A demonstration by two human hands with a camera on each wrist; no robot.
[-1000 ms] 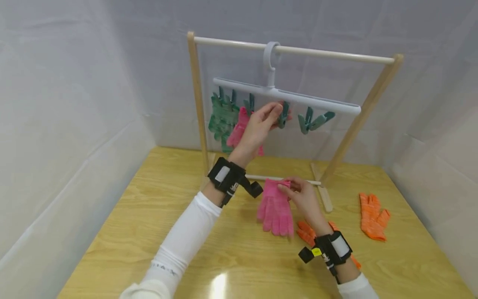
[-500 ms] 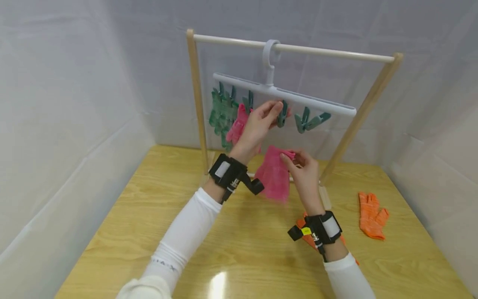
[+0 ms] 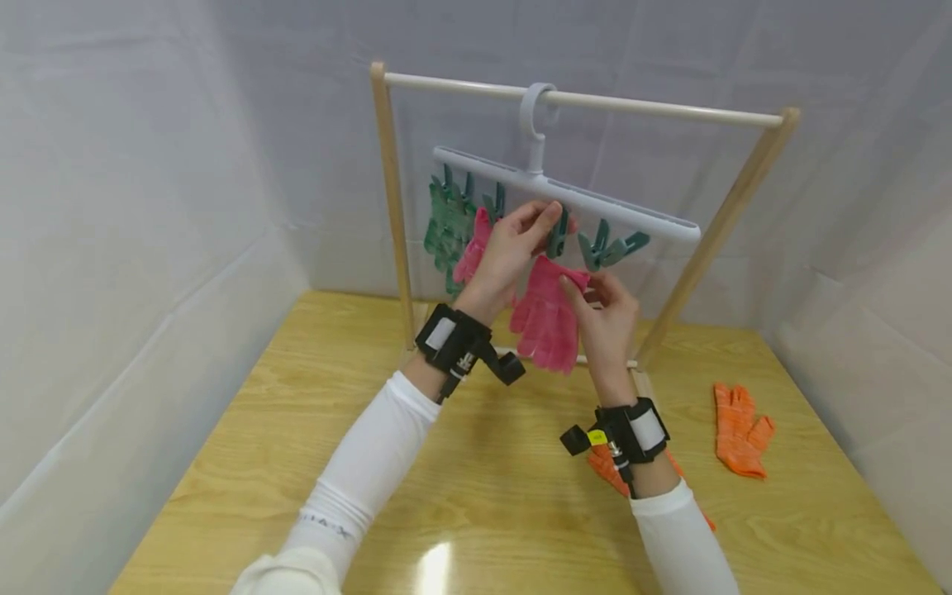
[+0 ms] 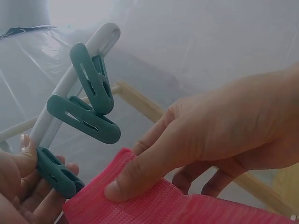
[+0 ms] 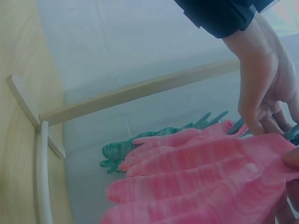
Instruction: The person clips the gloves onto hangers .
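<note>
Pink glove (image 3: 546, 318) hangs by its cuff from the right hand (image 3: 606, 318), thumb and fingers pinching the cuff edge just under the white clip hanger (image 3: 565, 197) — its fingers droop down above the wooden surface (image 3: 297, 430). The left hand (image 3: 513, 248) pinches one teal clip (image 3: 556, 233) on that hanger between thumb and fingertips; the left wrist view shows the clip (image 4: 56, 172) squeezed in the fingers with the glove's cuff (image 4: 154, 205) just beside it, not yet between its prongs as far as can be told. Two more teal clips (image 3: 610, 246) hang free to the right. Further left on the hanger a second pink glove (image 3: 473, 252) and a green glove (image 3: 446, 231) are already clipped up. The hanger hooks over the top bar of a wooden rack (image 3: 390, 198). On the surface lie two orange gloves — one (image 3: 740, 430) well off to the right, the other (image 3: 606, 467) partly hidden under the right wrist.
</note>
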